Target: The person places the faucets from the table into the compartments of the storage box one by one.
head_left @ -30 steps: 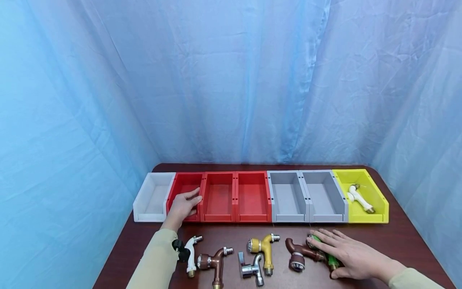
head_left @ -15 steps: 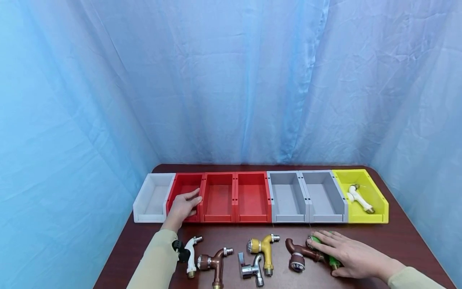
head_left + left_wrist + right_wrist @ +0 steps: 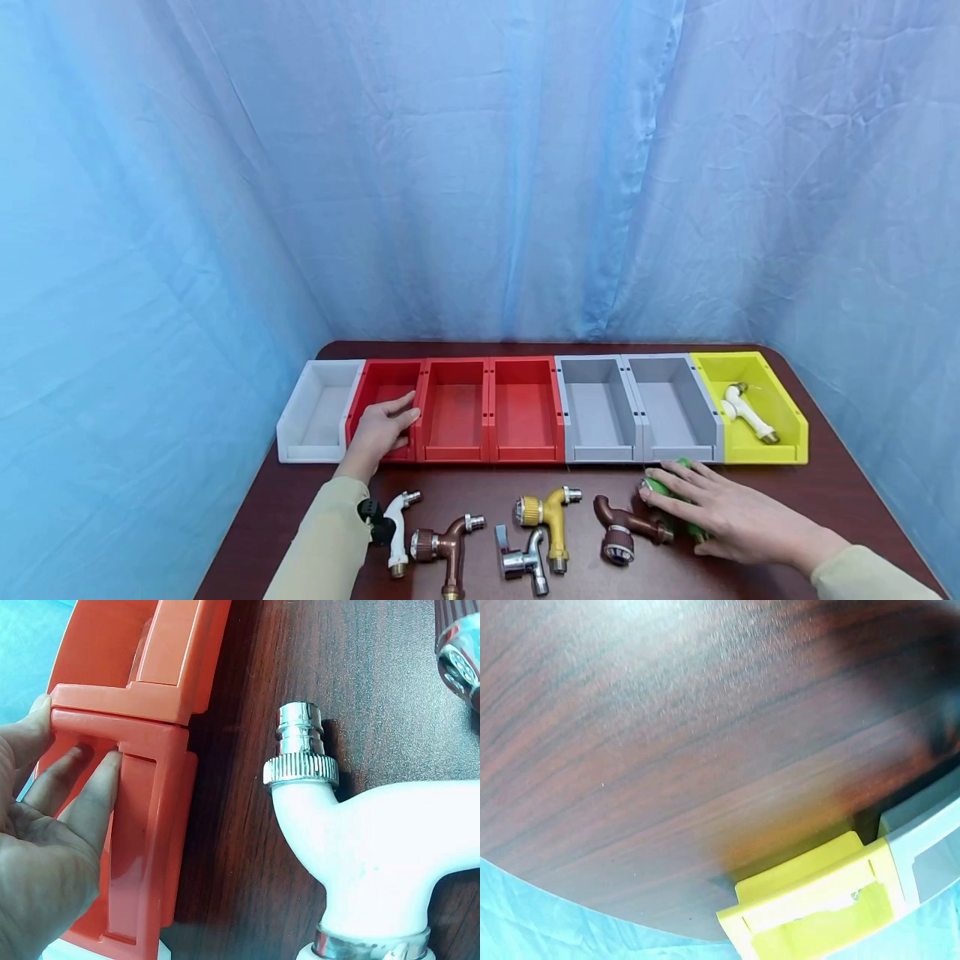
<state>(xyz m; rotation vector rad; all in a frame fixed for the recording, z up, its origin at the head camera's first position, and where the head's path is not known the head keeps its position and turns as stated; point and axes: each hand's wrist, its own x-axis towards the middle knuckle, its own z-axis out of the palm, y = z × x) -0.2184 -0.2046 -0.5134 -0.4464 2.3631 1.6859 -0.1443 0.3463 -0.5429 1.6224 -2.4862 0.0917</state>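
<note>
My left hand (image 3: 380, 432) reaches into the leftmost red bin (image 3: 142, 847); thumb and fingers pinch its side wall next to the neighbouring red bin. My right hand (image 3: 720, 508) grips a green faucet (image 3: 658, 486) from above, covering most of it with the fingers. A brown faucet (image 3: 630, 525) lies just left of that hand. Beside the left forearm is a white faucet (image 3: 375, 840) with a silver nozzle. Another brown faucet (image 3: 450, 546), a chrome faucet (image 3: 525, 560) and a yellow faucet (image 3: 555, 521) lie across the front of the table.
Along the back of the table (image 3: 510, 477) stands a row of bins: a white bin (image 3: 303, 452), red ones, grey ones (image 3: 678, 452) and a yellow bin (image 3: 765, 454) at the right end. Inside the yellow one lies a white faucet (image 3: 746, 412). Blue curtains (image 3: 480, 167) surround the table.
My right hand has moved slightly away from me with the green faucet, opening a gap to the brown faucet. The left hand stays at the red bin.
</note>
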